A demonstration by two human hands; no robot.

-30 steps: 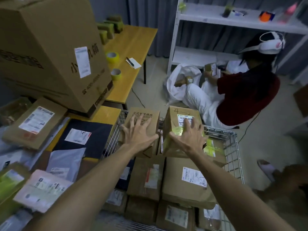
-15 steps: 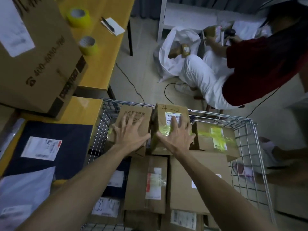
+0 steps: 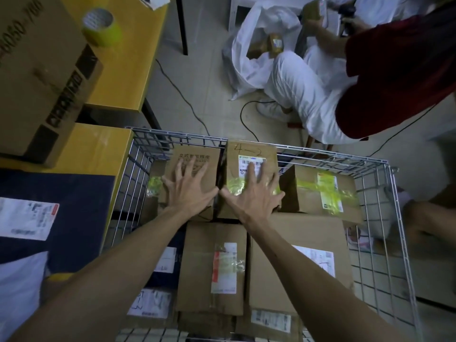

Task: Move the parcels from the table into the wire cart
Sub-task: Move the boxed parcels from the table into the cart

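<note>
Cardboard parcels fill the wire cart (image 3: 394, 193) as a person's left hand (image 3: 191, 191) rests, fingers spread, on a box printed with characters (image 3: 195, 159). Beside it, the right hand (image 3: 254, 196) lies splayed flat across the parcel marked "4-2" (image 3: 249, 154), both at the cart's far end.

wire cart (image 3: 385, 193): shiny metal wire | parcels (image 3: 212, 267): matt brown cardboard, paper labels, glossy yellow tape | table (image 3: 98, 154): smooth yellow top | sack (image 3: 249, 45): white plastic
</note>
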